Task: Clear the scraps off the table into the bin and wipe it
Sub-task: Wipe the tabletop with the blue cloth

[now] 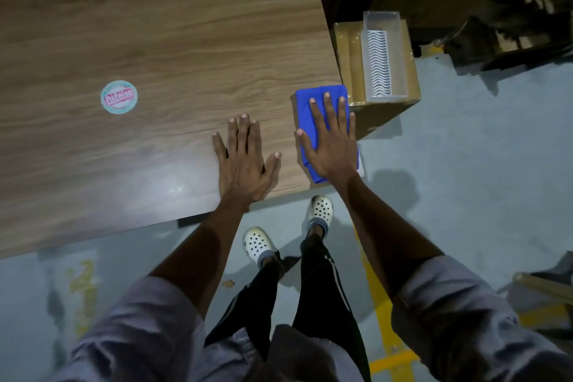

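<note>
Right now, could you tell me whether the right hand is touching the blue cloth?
Touching. The head view shows the right hand lying flat on the blue cloth, fingers straight.

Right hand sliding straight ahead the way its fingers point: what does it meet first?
Nothing, seemingly: the right hand on the blue cloth faces bare table; the cardboard box sits off-edge, probably lower.

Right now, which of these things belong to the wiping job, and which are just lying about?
Part of the job: blue cloth, pressed flat under the right hand; table; left hand, resting flat on the table.
Just lying about: round sticker on the table; cardboard box beside the table; clear tray on the box.
</note>
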A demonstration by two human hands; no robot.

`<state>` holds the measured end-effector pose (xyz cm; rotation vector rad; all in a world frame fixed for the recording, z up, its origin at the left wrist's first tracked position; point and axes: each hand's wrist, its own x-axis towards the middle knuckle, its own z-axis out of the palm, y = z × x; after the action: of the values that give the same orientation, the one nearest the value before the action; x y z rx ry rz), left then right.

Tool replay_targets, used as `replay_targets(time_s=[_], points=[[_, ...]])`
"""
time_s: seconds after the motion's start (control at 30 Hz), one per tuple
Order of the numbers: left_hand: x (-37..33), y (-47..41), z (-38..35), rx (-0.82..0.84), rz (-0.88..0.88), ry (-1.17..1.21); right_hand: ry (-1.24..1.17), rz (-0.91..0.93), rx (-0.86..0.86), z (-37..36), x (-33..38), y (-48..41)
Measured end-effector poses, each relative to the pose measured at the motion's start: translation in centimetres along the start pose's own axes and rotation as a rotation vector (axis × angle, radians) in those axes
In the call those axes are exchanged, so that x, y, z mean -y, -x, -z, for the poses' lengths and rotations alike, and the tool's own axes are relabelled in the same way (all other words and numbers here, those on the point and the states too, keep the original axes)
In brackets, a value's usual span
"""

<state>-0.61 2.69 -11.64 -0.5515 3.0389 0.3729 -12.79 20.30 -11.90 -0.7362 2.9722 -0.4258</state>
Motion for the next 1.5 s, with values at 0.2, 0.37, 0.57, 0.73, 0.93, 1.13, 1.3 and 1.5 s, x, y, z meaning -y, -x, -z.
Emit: replay_targets(time_s=[0.2,0.37,0.57,0.73,0.93,1.13,1.3,1.5], points=[[0.5,0.4,-0.5,-0.210,0.142,0.071,-0.035,0.089,0.040,-1.4,4.1,-2.2],[1.5,0.6,-0.8,-0.377,0.176,0.373,-0.162,0.239,-0.048,-3.6,9.8,1.1],[2.3,1.2,-0.1,-0.318,0.175,0.448,-0.287,0.255,-0.062,-3.4,10.3,4.2],[3.6,2.1,0.5,-0.157,0.014,0.106,-0.184,0.170,-0.026,-1.5,6.0,8.2],[3.0,2.1,1.3,-0.139,0.138,0.073,-0.050,-0.110,0.002,-0.2,1.9,4.5],[3.6,2.0,0.3,-0.170,0.148,0.081,-0.036,-0.190,-0.029,-0.7,2.9,-0.3],[3.7,1.9,0.5,-0.180,0.130,0.092,-0.005,0.007,0.058,-1.9,8.1,-1.1],[4.4,1.9,0.6,-0.253,0.154,0.384,-0.101,0.250,0.152,-2.7,12.7,3.5]])
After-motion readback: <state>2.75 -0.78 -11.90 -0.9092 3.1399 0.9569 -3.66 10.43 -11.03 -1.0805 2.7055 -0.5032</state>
